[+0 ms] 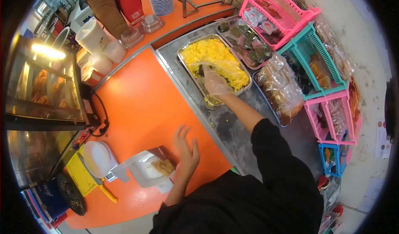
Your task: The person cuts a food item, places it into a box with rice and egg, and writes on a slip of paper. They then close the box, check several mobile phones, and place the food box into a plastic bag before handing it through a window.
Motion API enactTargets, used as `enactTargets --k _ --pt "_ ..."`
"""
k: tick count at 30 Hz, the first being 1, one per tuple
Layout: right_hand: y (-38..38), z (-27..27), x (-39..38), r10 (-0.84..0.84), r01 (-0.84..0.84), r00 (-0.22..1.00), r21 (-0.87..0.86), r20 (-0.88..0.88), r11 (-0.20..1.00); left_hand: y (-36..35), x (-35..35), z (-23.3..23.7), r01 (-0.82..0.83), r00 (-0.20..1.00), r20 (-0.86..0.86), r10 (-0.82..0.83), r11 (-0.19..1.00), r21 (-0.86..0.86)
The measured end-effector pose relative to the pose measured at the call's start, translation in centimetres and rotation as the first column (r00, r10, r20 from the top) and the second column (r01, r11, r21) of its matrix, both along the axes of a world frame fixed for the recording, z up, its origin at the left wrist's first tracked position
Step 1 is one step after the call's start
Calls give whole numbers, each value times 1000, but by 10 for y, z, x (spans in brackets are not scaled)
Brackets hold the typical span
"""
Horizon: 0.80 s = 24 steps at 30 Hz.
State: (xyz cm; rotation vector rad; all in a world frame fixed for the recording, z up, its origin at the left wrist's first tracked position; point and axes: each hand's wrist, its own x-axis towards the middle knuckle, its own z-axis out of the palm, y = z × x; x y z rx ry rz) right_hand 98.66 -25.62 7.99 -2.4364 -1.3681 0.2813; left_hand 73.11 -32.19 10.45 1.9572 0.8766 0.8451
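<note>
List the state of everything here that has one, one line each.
left hand: bare, fingers spread, holding nothing, beside the takeaway box.
right hand: gloved, down in the metal tray on the yellow food; grip unclear.
takeaway box: lid open, a little brownish food inside.
metal tray: uncovered, near end partly scooped out.
display warmer: lit, food inside.
pink basket: holding packets.

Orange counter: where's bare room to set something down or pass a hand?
Bare: mid orange counter, between the warmer, the cups and the left hand. Also grey steel below the tray. Crowded: near edge around the clear container; baskets right of the gloved right hand.
</note>
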Motion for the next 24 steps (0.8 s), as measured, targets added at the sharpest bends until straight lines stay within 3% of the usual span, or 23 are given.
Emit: enactTargets --k 1,3,4,5,7,9,10,13,15,16,19,20,23,24 --pt "-4 -1 12 4 -4 1000 -12 9 1000 15 36 -11 6 1000 30 -6 1000 -4" --pt "-19 -5 39 340 -299 898 -182 278 937 38 101 -34 -54 998 39 53 999 10" --pt "-36 7 46 367 -346 869 -121 333 930 48 130 -44 -118 993 21 117 993 28" --pt "-45 20 48 378 -353 864 -137 333 926 56 153 -54 -125 992 25 125 992 12" --pt "-55 44 51 436 -265 794 -404 423 875 65 186 -65 -253 953 -147 266 962 98" --pt "-55 51 63 523 -249 819 -677 234 692 66 190 -69 -276 930 -237 280 960 52" --pt "-59 50 69 505 -252 831 -652 233 715 65 190 -68 -293 903 -320 285 956 24" --pt "-64 58 73 450 -239 868 -618 210 749 65 193 -67 -344 888 -318 333 939 23" --pt "-64 65 84 514 -318 857 -744 39 587 65 194 -71 -354 888 -298 351 934 48" --pt "-56 64 84 322 -275 944 -723 -76 634 65 194 -74 -363 889 -269 370 928 80" --pt "-39 86 61 321 -333 930 -780 -178 530 64 192 -78 -387 894 -203 399 917 95" --pt "-29 82 56 241 -312 946 -804 -216 507 61 185 -77 -394 890 -206 406 914 101" --pt "-21 43 67 356 -431 898 -674 -257 600 49 150 -55 -373 909 197 367 928 -10" --pt "-14 69 59 252 -390 921 -721 -298 573 36 121 -38 -316 910 285 301 949 6"
